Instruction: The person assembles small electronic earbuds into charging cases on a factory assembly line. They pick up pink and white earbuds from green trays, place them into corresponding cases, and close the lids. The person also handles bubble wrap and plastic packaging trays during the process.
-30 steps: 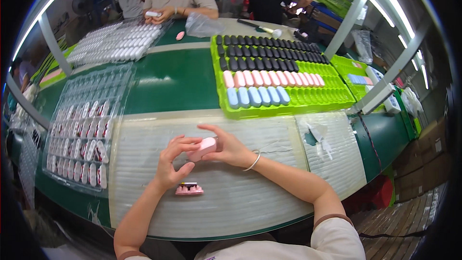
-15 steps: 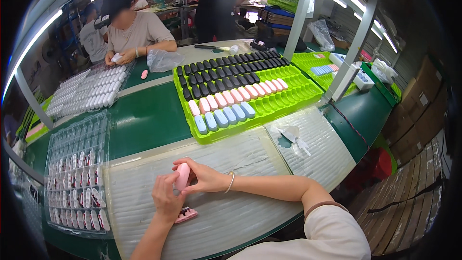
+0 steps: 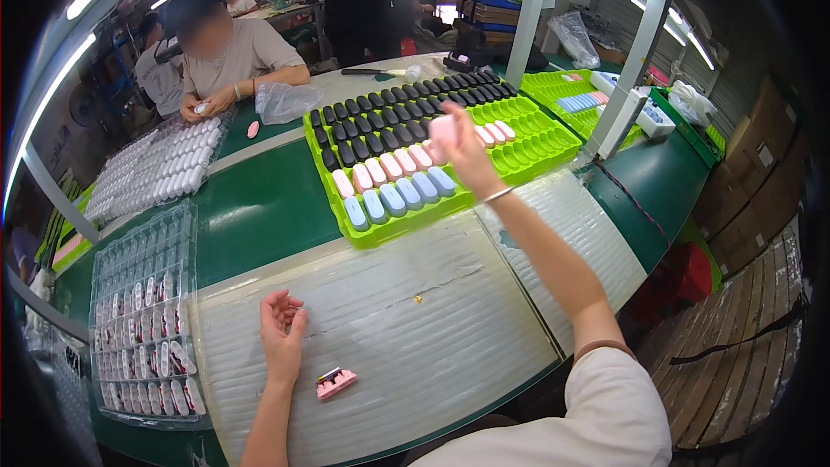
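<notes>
My right hand (image 3: 471, 160) is raised over the green tray (image 3: 380, 238), closed around a pink oval case (image 3: 444, 131) that is slightly blurred. Below it the tray holds rows of black cases (image 3: 372, 137), pink cases (image 3: 389, 166) and blue cases (image 3: 393, 201). My left hand (image 3: 283, 333) rests low over the grey-white mat (image 3: 389, 329), fingers loosely curled and thumb apart, with nothing in it. Close by on the mat lies a pink half-shell (image 3: 337, 386) with dark and metallic parts on it.
At the left is a clear plastic tray (image 3: 143, 246) with white and red parts in its lower rows. Beyond it, a person (image 3: 238, 52) handles a white piece beside rows of white cases (image 3: 164, 160). A metal post (image 3: 635, 60) stands right of the green tray.
My right hand has carried the pink case from above the mat up and rightward to the green tray. My left hand has let go of it and uncovered the half-shell.
</notes>
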Demonstrator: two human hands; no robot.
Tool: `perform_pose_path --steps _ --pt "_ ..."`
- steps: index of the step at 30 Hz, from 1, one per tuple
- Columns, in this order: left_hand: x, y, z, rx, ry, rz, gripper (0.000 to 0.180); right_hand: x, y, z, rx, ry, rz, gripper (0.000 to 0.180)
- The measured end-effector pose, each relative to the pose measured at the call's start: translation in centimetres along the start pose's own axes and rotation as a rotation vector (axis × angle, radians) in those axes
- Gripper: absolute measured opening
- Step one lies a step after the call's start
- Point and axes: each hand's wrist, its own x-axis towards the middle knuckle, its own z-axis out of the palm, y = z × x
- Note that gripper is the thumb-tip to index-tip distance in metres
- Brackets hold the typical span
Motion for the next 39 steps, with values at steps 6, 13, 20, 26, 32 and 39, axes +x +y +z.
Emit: perform_pose_path --steps 6,13,20,26,32,39 --pt "0.6 -0.1 1.1 0.008 0.065 -0.069 0.025 4.2 12.1 -13.5 -0.806 0.136 0.179 0.028" --pt "0.4 0.4 0.1 -0.023 0.118 -0.101 0.012 3.9 21.4 -14.1 -0.798 -0.002 0.194 0.023" --pt "1.0 -0.4 0.5 0.015 0.062 -0.107 0.007 3.4 22.6 -15.2 -0.732 -0.181 0.35 0.031" --pt "0.6 0.0 -0.2 -0.079 0.045 -0.127 0.008 1.5 4.8 -3.3 -0.351 -0.243 -0.05 0.032" --pt "0.7 -0.7 -2.3 -0.218 0.045 -0.121 0.014 -9.8 -15.8 8.4 0.275 -1.056 -0.029 0.041" --pt "1.1 0.0 -2.7 -0.226 -0.189 -0.123 0.02 -14.8 -16.7 11.6 0.226 -1.146 -0.135 0.039"
